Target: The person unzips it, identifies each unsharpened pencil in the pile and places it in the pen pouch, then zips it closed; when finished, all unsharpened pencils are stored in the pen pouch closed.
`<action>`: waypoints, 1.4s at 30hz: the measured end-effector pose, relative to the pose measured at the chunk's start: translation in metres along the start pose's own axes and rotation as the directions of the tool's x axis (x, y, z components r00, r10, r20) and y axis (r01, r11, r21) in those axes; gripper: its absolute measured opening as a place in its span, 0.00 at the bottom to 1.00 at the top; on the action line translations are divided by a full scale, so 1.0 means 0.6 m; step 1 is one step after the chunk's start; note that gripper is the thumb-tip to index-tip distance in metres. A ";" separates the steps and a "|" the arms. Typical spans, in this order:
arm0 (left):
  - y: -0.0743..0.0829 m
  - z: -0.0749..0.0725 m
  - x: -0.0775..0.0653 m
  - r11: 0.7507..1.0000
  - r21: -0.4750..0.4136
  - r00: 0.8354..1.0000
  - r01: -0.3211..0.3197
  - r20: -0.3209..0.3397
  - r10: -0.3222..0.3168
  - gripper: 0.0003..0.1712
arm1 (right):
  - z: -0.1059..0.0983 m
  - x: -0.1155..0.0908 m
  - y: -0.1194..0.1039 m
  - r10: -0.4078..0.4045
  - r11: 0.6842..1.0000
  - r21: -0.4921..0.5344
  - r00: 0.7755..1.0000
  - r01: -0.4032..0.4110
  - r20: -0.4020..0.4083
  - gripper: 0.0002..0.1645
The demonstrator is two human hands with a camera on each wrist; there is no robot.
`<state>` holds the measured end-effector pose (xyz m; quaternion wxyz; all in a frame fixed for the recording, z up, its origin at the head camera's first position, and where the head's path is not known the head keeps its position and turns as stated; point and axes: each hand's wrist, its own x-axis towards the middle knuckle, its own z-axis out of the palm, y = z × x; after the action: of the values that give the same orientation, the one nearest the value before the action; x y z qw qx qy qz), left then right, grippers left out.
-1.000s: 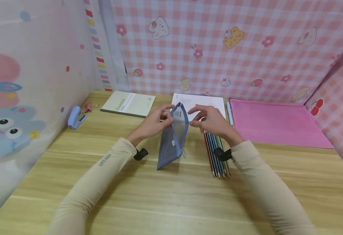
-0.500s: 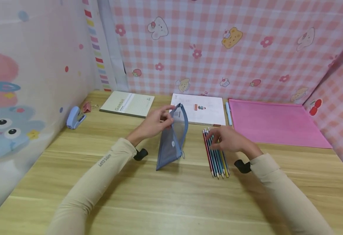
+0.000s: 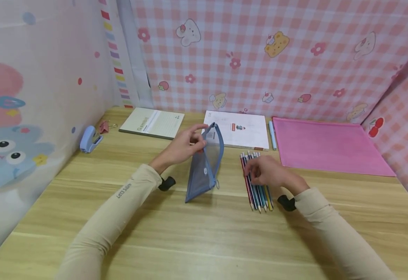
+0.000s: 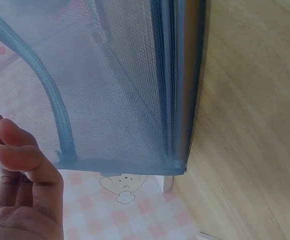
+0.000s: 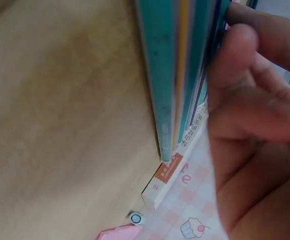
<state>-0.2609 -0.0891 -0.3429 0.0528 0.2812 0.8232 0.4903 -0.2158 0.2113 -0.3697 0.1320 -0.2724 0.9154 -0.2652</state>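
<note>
A blue-grey mesh zip pouch (image 3: 204, 169) stands tilted on the table, its zipped mouth spread apart. My left hand (image 3: 186, 144) pinches the pouch by one side of that mouth; the left wrist view has the mesh up close beside the bent fingers. To the right lies a row of several pencils (image 3: 261, 200), eraser ends away from me. Over their upper half is my right hand (image 3: 268, 171), with bent fingers and fingertips right at the pencils. In the right wrist view, fingertips (image 5: 237, 42) overlap the far pencils; I cannot tell whether they pinch one.
Behind the pouch lies a white book (image 3: 247, 126), with a light blue pen (image 3: 272, 135) beside it. A pink folder (image 3: 330, 146) is at the right. At the left are a notebook (image 3: 153, 122), a blue stapler (image 3: 90, 140) and a pink binder clip (image 3: 104, 127).
My right hand has left the pouch's mouth and come right and down onto the pencils, its fingers drawing in more. The left hand and pouch have barely moved.
</note>
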 end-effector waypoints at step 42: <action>-0.001 -0.008 -0.007 0.999 -0.036 1.000 -0.018 0.014 0.018 0.25 | -0.004 0.033 -0.036 0.149 0.861 0.484 0.987 -0.158 0.056 0.19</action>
<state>-0.2594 -0.0955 -0.3417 0.0592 0.2911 0.8114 0.5034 -0.2238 0.1858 -0.3574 0.2245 -0.1589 0.8369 -0.4732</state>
